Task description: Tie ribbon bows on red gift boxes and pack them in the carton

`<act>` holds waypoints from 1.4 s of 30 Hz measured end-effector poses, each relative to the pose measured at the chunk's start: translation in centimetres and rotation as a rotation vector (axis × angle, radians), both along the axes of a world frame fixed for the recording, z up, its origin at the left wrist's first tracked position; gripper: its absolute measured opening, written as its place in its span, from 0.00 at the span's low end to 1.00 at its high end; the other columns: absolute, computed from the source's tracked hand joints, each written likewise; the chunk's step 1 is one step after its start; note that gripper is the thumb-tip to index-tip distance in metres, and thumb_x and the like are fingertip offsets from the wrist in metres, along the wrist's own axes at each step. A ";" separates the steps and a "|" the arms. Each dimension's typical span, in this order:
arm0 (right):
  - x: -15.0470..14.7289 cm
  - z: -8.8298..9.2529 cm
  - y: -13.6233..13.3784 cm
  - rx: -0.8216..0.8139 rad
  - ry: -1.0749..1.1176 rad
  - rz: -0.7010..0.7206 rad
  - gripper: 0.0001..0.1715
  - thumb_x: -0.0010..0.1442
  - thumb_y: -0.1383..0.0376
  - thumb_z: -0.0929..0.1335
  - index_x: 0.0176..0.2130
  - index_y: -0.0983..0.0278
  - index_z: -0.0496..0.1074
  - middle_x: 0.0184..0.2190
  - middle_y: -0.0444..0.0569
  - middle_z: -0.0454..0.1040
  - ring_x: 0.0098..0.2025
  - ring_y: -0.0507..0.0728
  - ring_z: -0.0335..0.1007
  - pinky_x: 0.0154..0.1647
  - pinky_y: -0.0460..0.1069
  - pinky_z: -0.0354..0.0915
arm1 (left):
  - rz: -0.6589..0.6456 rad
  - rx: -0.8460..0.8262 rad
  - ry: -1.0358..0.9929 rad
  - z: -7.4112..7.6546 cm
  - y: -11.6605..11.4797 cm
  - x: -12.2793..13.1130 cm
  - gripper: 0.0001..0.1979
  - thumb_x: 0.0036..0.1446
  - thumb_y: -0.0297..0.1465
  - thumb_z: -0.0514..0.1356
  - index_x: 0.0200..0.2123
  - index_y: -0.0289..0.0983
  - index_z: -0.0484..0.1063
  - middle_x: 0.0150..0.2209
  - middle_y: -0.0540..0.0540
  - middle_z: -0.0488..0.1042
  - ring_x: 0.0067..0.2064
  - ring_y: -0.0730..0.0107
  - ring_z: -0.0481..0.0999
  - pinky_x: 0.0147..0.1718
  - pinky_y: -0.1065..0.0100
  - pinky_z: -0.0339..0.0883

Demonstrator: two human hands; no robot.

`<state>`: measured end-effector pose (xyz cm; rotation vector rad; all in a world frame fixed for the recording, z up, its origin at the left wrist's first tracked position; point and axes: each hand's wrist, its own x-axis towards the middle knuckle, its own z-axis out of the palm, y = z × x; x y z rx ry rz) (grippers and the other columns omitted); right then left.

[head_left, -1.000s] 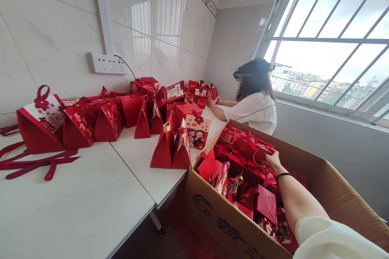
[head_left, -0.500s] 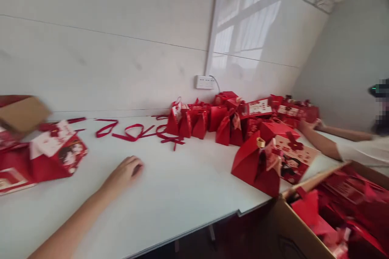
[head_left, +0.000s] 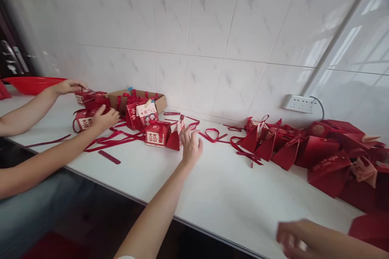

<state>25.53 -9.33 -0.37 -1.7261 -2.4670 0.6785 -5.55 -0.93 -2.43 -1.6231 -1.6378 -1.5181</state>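
Observation:
My left hand (head_left: 191, 145), fingers spread, is at the right side of a red folded gift box (head_left: 174, 139); I cannot tell whether it touches it. Left of that box sits a red gift box with a white double-happiness panel (head_left: 155, 134). Behind them stands a box with a pale picture panel (head_left: 146, 114). My right hand (head_left: 293, 238) hovers low over the table's front part, blurred by motion, fingers loosely curled with a gap between them and no object visible in it. A dark red flat shape (head_left: 369, 228) lies near its wrist.
A co-worker's hands (head_left: 105, 118) handle red boxes at the left. Red ribbons (head_left: 115, 139) lie on the white table (head_left: 225, 194). An open carton (head_left: 161, 103) stands near the wall. Several red gift boxes (head_left: 285, 151) crowd the right, below a socket strip (head_left: 299, 103).
The view has swung left, bringing the co-worker's hands and the red basin into sight. The open carton at the right has left the view. My left hand is now beside a gift box; my right hand has appeared.

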 end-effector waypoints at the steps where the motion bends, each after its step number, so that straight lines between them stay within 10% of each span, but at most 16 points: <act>1: -1.4 0.7 0.6 -0.068 0.010 0.109 0.06 0.59 0.61 0.67 0.33 0.57 0.74 0.36 0.49 0.76 0.35 0.56 0.71 0.36 0.51 0.69 | 0.101 0.039 -0.063 0.2 0.2 -0.9 0.15 0.57 0.26 0.53 0.49 0.34 0.62 0.55 0.31 0.62 0.59 0.47 0.61 0.53 0.46 0.57; 4: -6.0 2.2 3.2 -0.216 0.110 0.362 0.10 0.59 0.62 0.63 0.33 0.58 0.73 0.32 0.47 0.76 0.35 0.57 0.72 0.35 0.50 0.66 | 0.262 0.047 -0.233 0.4 0.7 -3.5 0.23 0.55 0.29 0.58 0.53 0.33 0.58 0.55 0.28 0.62 0.59 0.43 0.61 0.52 0.45 0.55; 11: -12.6 -0.7 7.9 -0.087 0.567 0.210 0.21 0.61 0.49 0.59 0.41 0.62 0.68 0.44 0.54 0.72 0.44 0.60 0.71 0.41 0.54 0.69 | 0.057 -0.059 -0.292 0.4 0.9 -3.1 0.09 0.56 0.27 0.54 0.41 0.35 0.65 0.41 0.37 0.71 0.46 0.53 0.72 0.44 0.54 0.66; 17: -11.2 -3.7 9.3 0.125 0.937 -0.021 0.37 0.54 0.46 0.66 0.57 0.58 0.55 0.62 0.55 0.57 0.63 0.62 0.53 0.58 0.60 0.60 | -0.381 -0.112 -0.083 0.1 -0.9 3.3 0.10 0.57 0.32 0.55 0.43 0.39 0.66 0.40 0.46 0.73 0.39 0.68 0.74 0.36 0.68 0.71; 21: -9.4 -3.8 11.0 0.324 1.044 -0.198 0.39 0.52 0.46 0.67 0.56 0.61 0.56 0.58 0.58 0.61 0.60 0.64 0.58 0.56 0.61 0.62 | -0.457 0.054 -0.131 1.3 0.8 4.8 0.14 0.54 0.32 0.56 0.45 0.36 0.65 0.47 0.39 0.70 0.52 0.59 0.68 0.53 0.56 0.63; 26: -8.2 -3.7 12.5 0.373 1.045 -0.277 0.27 0.53 0.45 0.66 0.41 0.63 0.69 0.45 0.57 0.71 0.49 0.63 0.68 0.49 0.60 0.66 | -0.624 -0.348 -0.580 1.6 3.4 5.6 0.17 0.55 0.38 0.57 0.45 0.35 0.66 0.48 0.38 0.72 0.51 0.57 0.71 0.49 0.58 0.66; 31: -8.1 -2.9 11.5 0.557 0.992 -0.226 0.23 0.56 0.48 0.65 0.41 0.62 0.72 0.53 0.55 0.65 0.54 0.63 0.62 0.51 0.58 0.64 | -0.830 -0.516 -0.567 0.4 2.0 5.9 0.18 0.53 0.43 0.59 0.40 0.35 0.72 0.39 0.42 0.77 0.40 0.58 0.76 0.39 0.63 0.70; 36: -8.2 -1.7 10.0 0.494 0.973 -0.043 0.16 0.59 0.52 0.64 0.32 0.63 0.67 0.29 0.46 0.70 0.31 0.55 0.66 0.33 0.50 0.64 | -1.223 -0.618 -0.686 3.2 0.8 4.7 0.25 0.54 0.50 0.55 0.37 0.33 0.74 0.35 0.39 0.78 0.36 0.59 0.77 0.34 0.63 0.71; 42: -9.5 -1.2 8.2 0.911 0.806 0.217 0.10 0.62 0.65 0.62 0.29 0.61 0.57 0.28 0.46 0.61 0.31 0.53 0.58 0.31 0.49 0.59 | -0.972 -0.434 -0.484 7.3 -0.8 3.9 0.14 0.46 0.38 0.67 0.34 0.36 0.76 0.35 0.45 0.78 0.37 0.66 0.77 0.35 0.69 0.70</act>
